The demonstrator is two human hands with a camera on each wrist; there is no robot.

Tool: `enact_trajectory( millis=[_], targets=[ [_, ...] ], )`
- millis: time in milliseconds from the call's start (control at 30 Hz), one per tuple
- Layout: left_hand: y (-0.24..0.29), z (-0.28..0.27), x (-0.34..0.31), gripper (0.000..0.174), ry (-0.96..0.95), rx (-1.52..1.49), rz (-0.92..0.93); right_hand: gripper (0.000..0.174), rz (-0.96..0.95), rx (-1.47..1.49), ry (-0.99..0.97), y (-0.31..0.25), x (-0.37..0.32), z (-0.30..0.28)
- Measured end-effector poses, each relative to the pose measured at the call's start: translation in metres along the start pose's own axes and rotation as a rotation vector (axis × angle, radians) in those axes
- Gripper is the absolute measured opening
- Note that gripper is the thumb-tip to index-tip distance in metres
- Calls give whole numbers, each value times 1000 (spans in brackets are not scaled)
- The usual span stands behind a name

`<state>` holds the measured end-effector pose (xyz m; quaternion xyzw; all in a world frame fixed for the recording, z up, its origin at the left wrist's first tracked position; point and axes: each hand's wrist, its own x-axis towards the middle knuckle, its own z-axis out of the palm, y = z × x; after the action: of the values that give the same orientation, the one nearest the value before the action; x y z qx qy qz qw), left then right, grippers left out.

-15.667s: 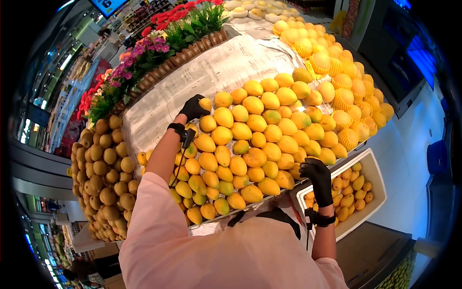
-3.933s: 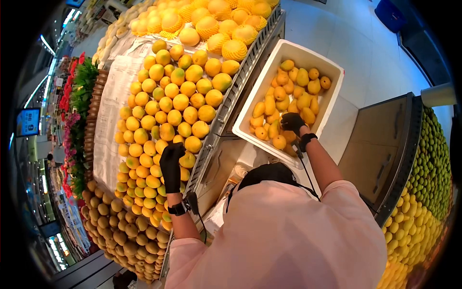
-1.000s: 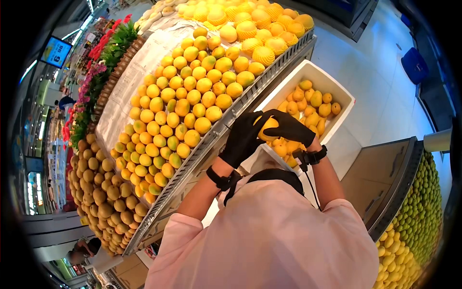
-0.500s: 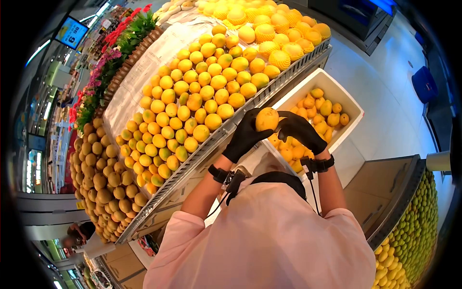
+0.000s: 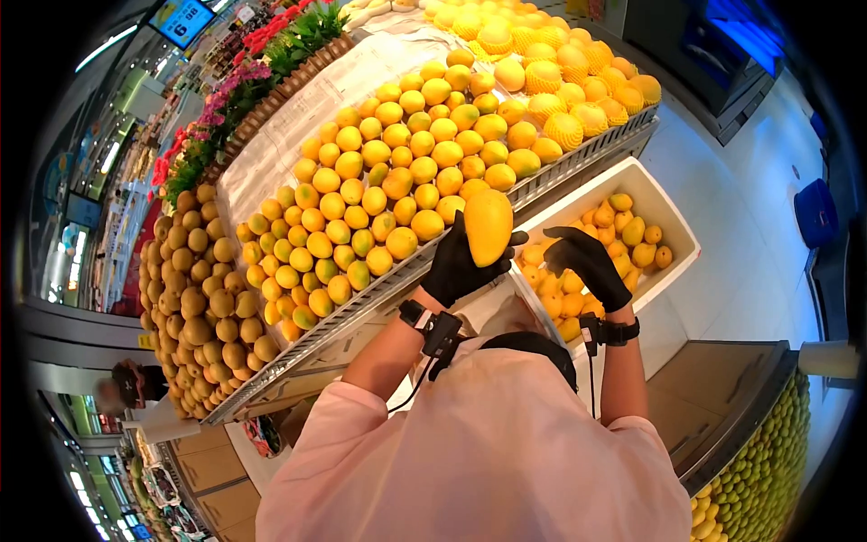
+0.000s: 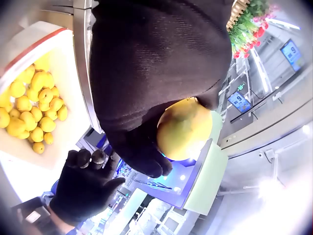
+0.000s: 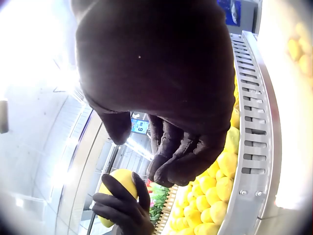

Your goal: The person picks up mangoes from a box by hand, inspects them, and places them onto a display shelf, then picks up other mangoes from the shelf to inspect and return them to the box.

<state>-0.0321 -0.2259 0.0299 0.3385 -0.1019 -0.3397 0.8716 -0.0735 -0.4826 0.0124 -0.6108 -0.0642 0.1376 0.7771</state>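
A yellow mango (image 5: pixel 489 226) stands upright in my black-gloved left hand (image 5: pixel 459 269), whose fingers and thumb curl round its lower part. The left wrist view shows the mango's rounded end (image 6: pixel 183 131) past the gloved fingers, with a greenish patch on its skin. My right hand (image 5: pixel 591 268), also gloved in black, hovers beside it over the white foam box (image 5: pixel 675 217). Its fingers bend loosely with nothing between them, as the right wrist view shows too. Several mangoes (image 5: pixel 627 237) lie inside the box.
Rows of mangoes (image 5: pixel 361 185) cover the sloped stand behind a slotted metal rail (image 5: pixel 578 163). Net-wrapped yellow fruit (image 5: pixel 591 117) lies at its far right, brown round fruit (image 5: pixel 194 303) at its left. Flowers (image 5: pixel 244 81) edge the back. A dark-topped cabinet (image 5: pixel 731 397) stands at right.
The right hand has come off the mango, which both hands held a second ago. The left hand has tipped the mango upright. The head view has swung, so the stand appears further right.
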Motion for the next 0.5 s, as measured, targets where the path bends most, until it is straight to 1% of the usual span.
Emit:
enact_trajectory(
  millis=[67,100,167,267,300,333,400,433,467,500],
  targets=[
    [-2,-12,4,55,22,201,37,34,33,-14,0,-2,0,2],
    [1,-9,5,57,36,301,57,34,50,-23,-2,-4,1,4],
    [6,-2,2,67,59,64,29,34,65,-24,-19,-7,3,7],
    [8,-6,-1,74,253,754,95,38,71,-20,-63,-6,12,14],
    [6,-5,-1,77,271,834,124,39,70,-10,-78,-6,16,20],
    [3,-12,0,79,232,863,115,40,67,-3,-96,-7,21,25],
    [0,-13,-4,80,252,1011,163,47,95,-56,-117,-2,31,35],
    [2,-11,-7,88,279,1029,158,49,94,-75,-127,0,35,41],
    [5,-10,-11,84,312,1046,120,51,95,-93,-135,1,38,47],
    [5,-15,-13,80,320,1084,153,53,97,-105,-144,-1,41,53]
  ],
)
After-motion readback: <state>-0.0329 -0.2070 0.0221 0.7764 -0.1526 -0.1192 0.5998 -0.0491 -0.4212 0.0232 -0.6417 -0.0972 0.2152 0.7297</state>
